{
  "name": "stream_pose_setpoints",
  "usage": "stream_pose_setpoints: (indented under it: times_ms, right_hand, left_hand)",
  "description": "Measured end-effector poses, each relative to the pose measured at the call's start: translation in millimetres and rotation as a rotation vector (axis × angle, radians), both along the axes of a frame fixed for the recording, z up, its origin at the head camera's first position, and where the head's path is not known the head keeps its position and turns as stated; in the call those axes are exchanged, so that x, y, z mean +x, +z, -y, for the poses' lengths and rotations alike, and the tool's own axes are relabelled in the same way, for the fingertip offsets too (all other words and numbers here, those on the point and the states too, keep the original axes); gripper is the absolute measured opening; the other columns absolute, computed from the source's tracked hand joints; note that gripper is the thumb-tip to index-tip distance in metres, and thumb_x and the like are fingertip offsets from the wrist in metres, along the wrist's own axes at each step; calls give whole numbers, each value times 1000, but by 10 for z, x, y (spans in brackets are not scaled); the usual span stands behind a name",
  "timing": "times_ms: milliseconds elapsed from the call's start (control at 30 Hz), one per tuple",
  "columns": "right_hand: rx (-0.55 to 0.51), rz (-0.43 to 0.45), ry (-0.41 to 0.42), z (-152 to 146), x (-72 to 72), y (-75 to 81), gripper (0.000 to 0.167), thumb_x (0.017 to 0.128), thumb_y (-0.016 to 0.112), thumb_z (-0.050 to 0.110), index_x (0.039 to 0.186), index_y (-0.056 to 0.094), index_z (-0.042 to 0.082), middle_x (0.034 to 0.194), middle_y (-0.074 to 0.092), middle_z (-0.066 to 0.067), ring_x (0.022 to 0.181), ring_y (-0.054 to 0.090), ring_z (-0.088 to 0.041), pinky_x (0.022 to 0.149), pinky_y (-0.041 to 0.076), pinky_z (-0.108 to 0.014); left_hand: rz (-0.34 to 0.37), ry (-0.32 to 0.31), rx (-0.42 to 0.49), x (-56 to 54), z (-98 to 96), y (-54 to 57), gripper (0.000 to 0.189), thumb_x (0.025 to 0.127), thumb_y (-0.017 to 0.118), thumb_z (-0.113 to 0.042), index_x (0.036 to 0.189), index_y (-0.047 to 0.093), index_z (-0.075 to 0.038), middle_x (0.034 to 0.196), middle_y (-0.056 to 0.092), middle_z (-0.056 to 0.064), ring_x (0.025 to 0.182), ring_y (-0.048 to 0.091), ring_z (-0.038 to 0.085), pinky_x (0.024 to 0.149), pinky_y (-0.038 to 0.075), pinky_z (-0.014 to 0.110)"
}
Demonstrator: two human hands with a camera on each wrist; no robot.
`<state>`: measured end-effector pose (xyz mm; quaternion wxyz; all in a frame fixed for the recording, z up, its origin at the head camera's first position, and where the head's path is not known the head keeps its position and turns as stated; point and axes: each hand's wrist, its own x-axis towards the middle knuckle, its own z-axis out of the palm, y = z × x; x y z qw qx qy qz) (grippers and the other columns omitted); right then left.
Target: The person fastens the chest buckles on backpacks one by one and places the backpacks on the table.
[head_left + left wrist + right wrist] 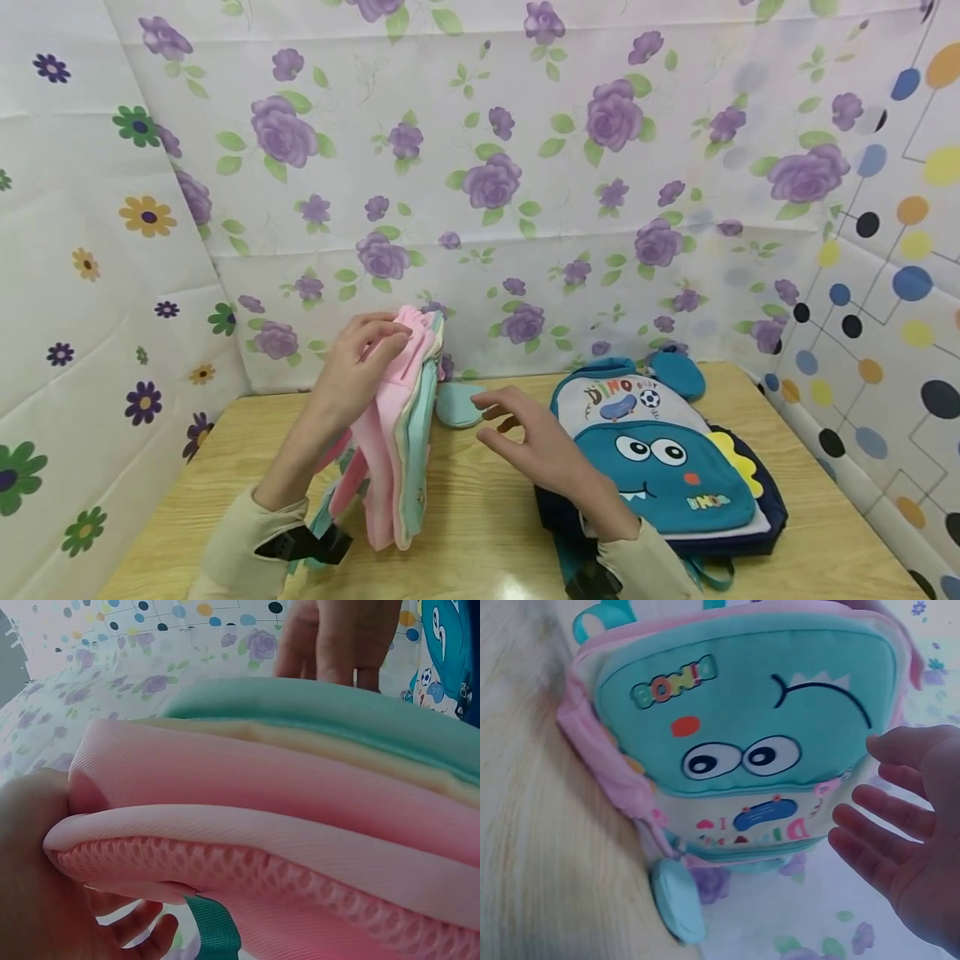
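A pink and mint backpack [405, 433] stands on its edge at the left, its side toward me in the head view. My left hand [358, 367] grips it near the top; in the left wrist view that hand [45, 870] is at the padded pink strap [187, 817], partly hidden. The right wrist view shows the mint front [742, 712] with cartoon eyes and a smile. A round mint pouch [459, 405] hangs from it and touches the table. My right hand [536, 437], fingers loosely bent and holding nothing, hovers between this backpack and a blue one.
The blue dinosaur backpack [675, 475] lies on the right of the wooden table [480, 533], front up, with a small blue pouch [677, 374] at its top. Floral cloth [450, 208] hangs behind the table; patterned cloths stand at both sides.
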<state>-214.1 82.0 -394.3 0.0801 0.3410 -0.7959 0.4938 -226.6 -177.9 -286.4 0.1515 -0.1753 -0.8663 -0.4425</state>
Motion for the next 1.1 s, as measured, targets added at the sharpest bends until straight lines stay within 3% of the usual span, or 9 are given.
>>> stream_pose_setpoints:
  times_ms: [133, 267, 467, 600, 733, 867, 1100]
  right_hand:
    - [-32, -54, -16, -64, 20, 41, 37, 99, 63, 25, 135, 57, 24, 130, 60, 1, 113, 63, -19, 87, 56, -35]
    - [-36, -65, -47, -129, 25, 85, 35, 98, 64, 24, 133, 58, 24, 129, 61, -1, 113, 63, -19, 86, 56, -34]
    - [-38, -62, -69, -191, 27, 134, 35, 98, 64, 24, 133, 59, 25, 130, 62, -1, 113, 63, -17, 87, 57, -35]
    - [-38, -59, -72, -206, 34, 162, 36, 98, 64, 24, 133, 58, 26, 130, 62, -1, 114, 63, -16, 87, 57, -36]
    - [-40, -61, -71, -221, 49, 183, 37, 98, 64, 23, 134, 57, 26, 130, 61, -1, 114, 62, -16, 88, 56, -37]
    - [-53, -73, -69, -245, 57, 198, 37, 98, 64, 22, 135, 57, 25, 129, 61, 0, 114, 62, -16, 88, 56, -39]
    - [-58, -82, -62, -295, 51, 204, 38, 98, 64, 19, 135, 57, 24, 129, 61, 0, 115, 62, -17, 89, 56, -36]
  left_hand:
    - [11, -15, 36, 22, 7, -35, 26, 99, 54, -20, 117, 67, -7, 146, 47, 9, 141, 38, 30, 114, 30, 57]
    - [35, -5, 118, 25, 41, -92, 29, 94, 50, -11, 118, 66, -10, 147, 47, 3, 138, 41, 25, 111, 32, 50]
    - [77, -49, 229, 47, 51, -166, 29, 97, 53, -13, 123, 63, -8, 149, 45, 1, 143, 35, 21, 114, 27, 48]
    - [74, -82, 246, 67, 40, -218, 29, 99, 57, -20, 126, 62, -9, 151, 43, 3, 146, 31, 23, 117, 24, 49]
    - [74, -109, 262, 85, -13, -248, 32, 97, 62, -23, 127, 61, -11, 152, 43, 0, 143, 36, 20, 113, 33, 35]
    - [88, -109, 310, 86, -95, -268, 32, 95, 66, -21, 124, 62, -9, 150, 45, -3, 137, 43, 17, 100, 41, 16]
    - [99, -62, 347, 83, -202, -310, 30, 92, 69, -19, 119, 65, -6, 147, 49, -4, 134, 46, 15, 96, 43, 11]
